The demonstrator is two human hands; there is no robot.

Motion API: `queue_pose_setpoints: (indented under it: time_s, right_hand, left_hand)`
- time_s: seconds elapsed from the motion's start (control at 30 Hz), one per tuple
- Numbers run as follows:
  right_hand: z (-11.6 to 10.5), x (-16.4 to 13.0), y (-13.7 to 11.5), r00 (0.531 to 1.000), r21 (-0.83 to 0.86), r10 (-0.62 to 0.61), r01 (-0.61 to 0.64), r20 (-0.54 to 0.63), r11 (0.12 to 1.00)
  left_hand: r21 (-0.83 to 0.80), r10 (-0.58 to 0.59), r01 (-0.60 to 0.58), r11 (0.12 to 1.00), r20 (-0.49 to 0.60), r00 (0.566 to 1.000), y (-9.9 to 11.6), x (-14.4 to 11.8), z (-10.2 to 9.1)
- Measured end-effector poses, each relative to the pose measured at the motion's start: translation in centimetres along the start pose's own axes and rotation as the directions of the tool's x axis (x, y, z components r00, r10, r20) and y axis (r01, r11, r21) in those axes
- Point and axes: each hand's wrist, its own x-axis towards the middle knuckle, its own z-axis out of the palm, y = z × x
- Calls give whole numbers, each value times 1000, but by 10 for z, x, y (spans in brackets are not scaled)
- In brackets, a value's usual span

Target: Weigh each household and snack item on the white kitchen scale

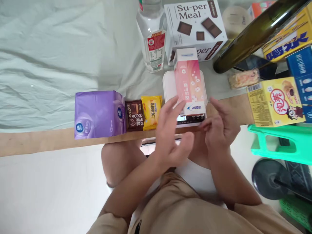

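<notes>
A pink and white carton (188,76) lies on the white plate of a digital kitchen scale (170,85). The scale's lit display shows in part below the carton. My left hand (170,133) is raised at the carton's lower left, its fingers apart and holding nothing; whether the fingertips touch the carton I cannot tell. To the right of the scale is my right hand (220,125), with the index finger stretched out, the other fingers partly bent and nothing held. Left of the scale lie a yellow snack packet (151,112), a brown cocoa packet (134,115) and a purple tissue pack (97,113).
Behind the scale stand a clear bottle (153,39) and a white Su-per Meal box (195,29). A dark green glass bottle (253,37) leans in from the upper right. A yellow snack box (275,102) sits at right, above a green stool (299,143).
</notes>
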Motion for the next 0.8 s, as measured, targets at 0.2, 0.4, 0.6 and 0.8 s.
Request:
queue_pose_setpoints:
  time_s: [0.2,0.4,0.6,0.8]
  right_hand:
    - [-8,4,12,973,255,-83,138,-216,957]
    - [-7,2,14,989,281,-103,129,-106,951]
    - [-7,4,7,993,239,-58,82,-108,968]
    - [-6,4,8,993,205,-66,86,-102,975]
  left_hand:
    - [-107,11,-26,994,-136,991,-3,-17,-22]
    - [82,33,-18,996,-181,983,-10,-9,-25]
    - [-58,101,-106,993,-76,992,-16,-5,-24]
    - [-124,-42,32,992,-76,996,-15,-9,-15]
